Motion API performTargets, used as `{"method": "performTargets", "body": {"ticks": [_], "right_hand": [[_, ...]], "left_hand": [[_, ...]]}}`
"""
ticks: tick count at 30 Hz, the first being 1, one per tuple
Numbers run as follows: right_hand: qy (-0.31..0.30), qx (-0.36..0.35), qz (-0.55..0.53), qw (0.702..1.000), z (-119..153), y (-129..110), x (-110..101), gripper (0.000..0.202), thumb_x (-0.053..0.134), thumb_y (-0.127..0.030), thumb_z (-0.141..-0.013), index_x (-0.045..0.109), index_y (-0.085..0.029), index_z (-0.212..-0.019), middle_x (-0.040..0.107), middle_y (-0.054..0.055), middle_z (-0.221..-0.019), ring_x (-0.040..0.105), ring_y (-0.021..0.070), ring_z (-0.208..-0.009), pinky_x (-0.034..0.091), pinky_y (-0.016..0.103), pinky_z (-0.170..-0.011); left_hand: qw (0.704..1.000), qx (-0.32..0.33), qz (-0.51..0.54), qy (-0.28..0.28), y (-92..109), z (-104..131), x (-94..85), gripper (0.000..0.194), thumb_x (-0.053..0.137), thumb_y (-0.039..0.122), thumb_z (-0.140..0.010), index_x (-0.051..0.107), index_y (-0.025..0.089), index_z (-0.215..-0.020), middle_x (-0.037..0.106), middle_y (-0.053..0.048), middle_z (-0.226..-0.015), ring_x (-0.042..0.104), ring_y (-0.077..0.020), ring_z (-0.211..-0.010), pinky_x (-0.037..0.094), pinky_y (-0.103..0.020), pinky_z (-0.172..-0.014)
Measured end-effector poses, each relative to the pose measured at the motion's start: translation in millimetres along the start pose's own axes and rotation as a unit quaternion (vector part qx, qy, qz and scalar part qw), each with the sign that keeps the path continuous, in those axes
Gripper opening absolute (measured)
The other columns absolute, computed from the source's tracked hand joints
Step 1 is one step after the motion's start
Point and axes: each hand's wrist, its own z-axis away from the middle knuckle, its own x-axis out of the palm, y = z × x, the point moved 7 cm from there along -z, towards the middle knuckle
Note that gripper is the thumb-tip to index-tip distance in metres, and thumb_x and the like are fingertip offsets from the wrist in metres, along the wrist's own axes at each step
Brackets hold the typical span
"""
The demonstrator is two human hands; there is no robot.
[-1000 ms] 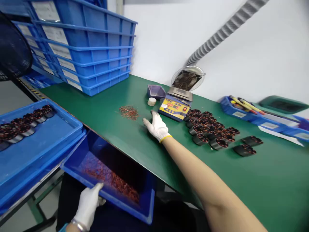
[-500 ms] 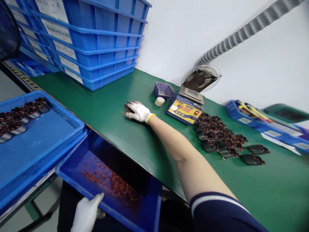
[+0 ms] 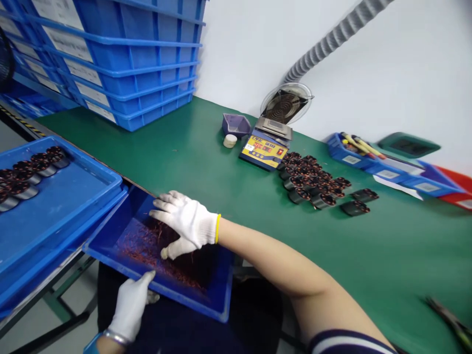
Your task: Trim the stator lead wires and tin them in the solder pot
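A dark blue bin (image 3: pixel 173 291) sits at the near table edge, with reddish copper wire scraps (image 3: pixel 147 246) on its floor. My left hand (image 3: pixel 131 305), in a white glove, grips the bin's near rim, its thumb on top. Over the bin's far side is my right hand (image 3: pixel 184 221), in a white glove with a yellow cuff, palm down, its fingers spread. Dark wire bits show below the right palm; none is plainly held. The green table (image 3: pixel 184 162) lies beyond the bin.
Stacked blue crates (image 3: pixel 147 88) stand at the back left. A blue tray (image 3: pixel 66 211) bears several copper-wound cores. More cores (image 3: pixel 313 182) stand right of a yellow-faced device (image 3: pixel 263 151), near a purple container (image 3: pixel 236 125). Pliers (image 3: pixel 450 319) lie at the lower right.
My right hand has moved from the tabletop towards me, over the bin, and its fingers have spread. The dark wire clump that was under it on the table is gone from there. The view has shifted.
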Motion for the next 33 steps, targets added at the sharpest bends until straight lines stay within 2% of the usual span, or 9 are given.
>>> {"method": "performTargets", "body": {"ticks": [4,7,9,12,15,21,26,30,33], "right_hand": [[0.052,0.017,-0.045,0.998,21,14,-18,0.103,0.053,-0.082,-0.077,0.042,-0.006,-0.147,0.04,0.026,-0.153,0.039,0.0351,-0.143,0.03,0.049,-0.119],[0.114,0.193,-0.014,0.974,62,101,-37,0.099,0.035,-0.08,-0.087,0.034,-0.006,-0.152,0.032,0.024,-0.158,0.026,0.035,-0.15,0.025,0.054,-0.121],[0.082,0.352,0.03,0.932,94,166,-40,0.099,0.031,-0.077,-0.089,0.029,-0.001,-0.153,0.03,0.026,-0.159,0.023,0.037,-0.15,0.026,0.055,-0.121],[0.015,0.41,0.065,0.91,109,210,-35,0.095,0.035,-0.071,-0.091,0.036,0.004,-0.149,0.036,0.03,-0.154,0.032,0.0429,-0.145,0.027,0.058,-0.118],[-0.024,0.338,0.059,0.939,85,189,-25,0.092,0.049,-0.072,-0.086,0.043,-0.005,-0.149,0.038,0.024,-0.156,0.032,0.04,-0.146,0.023,0.053,-0.121],[-0.049,0.106,0.035,0.993,38,65,-3,0.107,0.053,-0.083,-0.077,0.039,-0.007,-0.15,0.036,0.025,-0.157,0.033,0.04,-0.145,0.019,0.056,-0.121],[-0.031,0.042,-0.012,0.999,29,-7,4,0.115,0.059,-0.084,-0.067,0.042,-0.003,-0.147,0.042,0.025,-0.152,0.037,0.0406,-0.143,0.017,0.056,-0.122],[0.0,0.06,-0.066,0.996,53,-20,-10,0.111,0.055,-0.084,-0.071,0.041,-0.004,-0.148,0.041,0.024,-0.154,0.036,0.0354,-0.145,0.023,0.051,-0.123],[0.019,0.211,-0.062,0.975,108,15,-25,0.108,0.043,-0.084,-0.08,0.032,-0.005,-0.153,0.029,0.024,-0.16,0.026,0.0346,-0.15,0.026,0.053,-0.122]], "left_hand": [[0.999,-0.052,0.002,0.0,-7,5,-3.2,0.025,0.073,0.029,-0.073,0.055,0.017,-0.06,0.06,-0.002,-0.048,0.062,-0.0199,-0.046,0.054,-0.031,-0.051],[0.998,-0.058,0.002,0.003,-7,7,-3.8,0.023,0.073,0.027,-0.075,0.057,0.015,-0.063,0.063,-0.003,-0.051,0.063,-0.0203,-0.048,0.055,-0.031,-0.052],[0.998,-0.058,0.005,-0.003,-6,7,-2.2,0.021,0.073,0.026,-0.075,0.058,0.015,-0.064,0.064,-0.003,-0.053,0.064,-0.0204,-0.048,0.054,-0.03,-0.051],[0.998,-0.053,0.005,-0.017,-6,4,0.5,0.021,0.074,0.026,-0.074,0.059,0.015,-0.064,0.065,-0.004,-0.054,0.064,-0.0204,-0.048,0.052,-0.03,-0.049],[0.998,-0.054,0.007,-0.024,-9,-2,0.8,0.024,0.075,0.028,-0.071,0.057,0.016,-0.061,0.064,-0.004,-0.051,0.066,-0.0221,-0.049,0.054,-0.031,-0.052],[0.998,-0.046,0.005,-0.038,-20,-10,0.5,0.026,0.078,0.032,-0.065,0.06,0.014,-0.062,0.065,-0.005,-0.052,0.067,-0.0245,-0.05,0.056,-0.035,-0.057],[0.999,-0.028,0.013,-0.039,-21,-11,0.1,0.025,0.077,0.032,-0.064,0.062,0.012,-0.068,0.066,-0.003,-0.056,0.066,-0.0224,-0.051,0.057,-0.035,-0.058],[0.999,-0.027,-0.009,-0.034,-22,-12,-4.5,0.028,0.077,0.035,-0.064,0.062,0.012,-0.065,0.067,-0.005,-0.055,0.067,-0.0239,-0.054,0.056,-0.036,-0.06],[0.997,-0.024,-0.068,-0.027,-19,-12,-9.3,0.031,0.077,0.037,-0.066,0.062,0.012,-0.057,0.066,-0.008,-0.053,0.068,-0.0261,-0.057,0.053,-0.035,-0.062]]}}
